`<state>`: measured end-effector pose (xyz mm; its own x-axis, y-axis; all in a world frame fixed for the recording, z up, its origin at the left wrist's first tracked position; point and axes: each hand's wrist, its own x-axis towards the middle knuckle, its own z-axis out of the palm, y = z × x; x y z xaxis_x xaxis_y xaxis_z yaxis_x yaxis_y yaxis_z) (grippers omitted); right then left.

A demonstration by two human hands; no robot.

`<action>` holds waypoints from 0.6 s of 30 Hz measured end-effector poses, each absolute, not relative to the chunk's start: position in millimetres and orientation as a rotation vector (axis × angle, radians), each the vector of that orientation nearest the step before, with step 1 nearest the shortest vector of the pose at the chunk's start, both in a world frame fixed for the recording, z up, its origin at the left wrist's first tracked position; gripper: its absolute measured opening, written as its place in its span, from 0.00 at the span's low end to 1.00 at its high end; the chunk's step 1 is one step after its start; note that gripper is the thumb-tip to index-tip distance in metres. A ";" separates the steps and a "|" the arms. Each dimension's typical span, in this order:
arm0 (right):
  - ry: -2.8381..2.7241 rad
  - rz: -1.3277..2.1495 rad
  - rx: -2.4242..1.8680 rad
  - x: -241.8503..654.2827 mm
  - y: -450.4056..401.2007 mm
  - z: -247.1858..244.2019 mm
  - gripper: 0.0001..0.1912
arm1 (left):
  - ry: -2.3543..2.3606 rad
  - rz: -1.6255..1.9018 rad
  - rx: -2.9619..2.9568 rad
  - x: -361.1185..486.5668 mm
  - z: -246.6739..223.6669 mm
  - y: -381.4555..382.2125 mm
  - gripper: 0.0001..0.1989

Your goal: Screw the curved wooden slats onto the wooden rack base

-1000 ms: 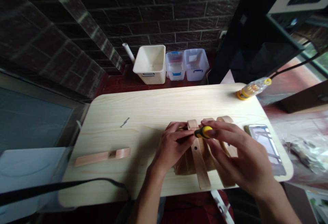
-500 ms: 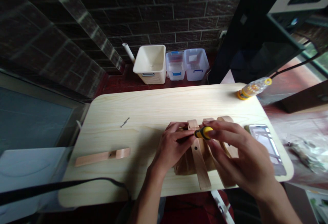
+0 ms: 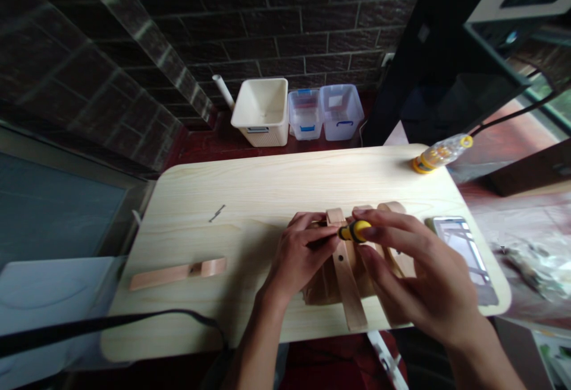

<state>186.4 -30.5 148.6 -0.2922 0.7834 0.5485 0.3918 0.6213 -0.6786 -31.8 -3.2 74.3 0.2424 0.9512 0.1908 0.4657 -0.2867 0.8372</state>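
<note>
Fingers of our right hand [image 3: 428, 277] curve around a yellow-and-black screwdriver handle [image 3: 354, 231], at least one tip against it; we cannot tell whether the thumb presses too. Our left hand [image 3: 297, 256] lies over a brown curved piece [image 3: 322, 290], thumb and forefinger close together beside the handle's dark end; what they pinch, if anything, is hidden from us. The handle is above a flat, pale wooden strip [image 3: 350, 298] with a dark round spot [image 3: 341, 258], crossing the brown piece on our light wood-grain bench [image 3: 267, 185]. To our left lie a loose pinkish wooden strip [image 3: 163, 276] with a raised end and some thin dark pieces [image 3: 217, 213]; to our right, a light-framed phone [image 3: 464, 248] and, at the far corner, a clear container with yellow ends [image 3: 446, 151].
</note>
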 end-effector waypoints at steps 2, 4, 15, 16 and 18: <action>-1.917 0.535 -0.933 185.9 -30.8 147.7 0.28 | 1.297 0.950 1.866 -31.8 74.9 -3.4 0.10; -1.917 0.539 -0.936 185.5 -30.6 146.3 0.29 | 1.291 0.956 1.862 -31.6 75.5 -3.5 0.09; -1.917 0.495 -0.945 186.6 -31.0 145.8 0.32 | 1.263 0.982 1.836 -31.7 75.0 -4.0 0.09; -1.921 0.489 -0.946 186.7 -30.9 146.0 0.32 | 1.264 0.988 1.832 -31.6 75.1 -3.9 0.09; -1.925 0.490 -0.948 186.7 -30.4 146.3 0.32 | 1.260 1.011 1.821 -31.3 75.1 -3.4 0.08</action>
<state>186.7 -30.4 146.3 -0.2941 0.7786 0.5543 0.4191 0.6263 -0.6573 -31.3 -3.4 75.1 0.2252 0.9513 0.2103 0.4115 -0.2885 0.8645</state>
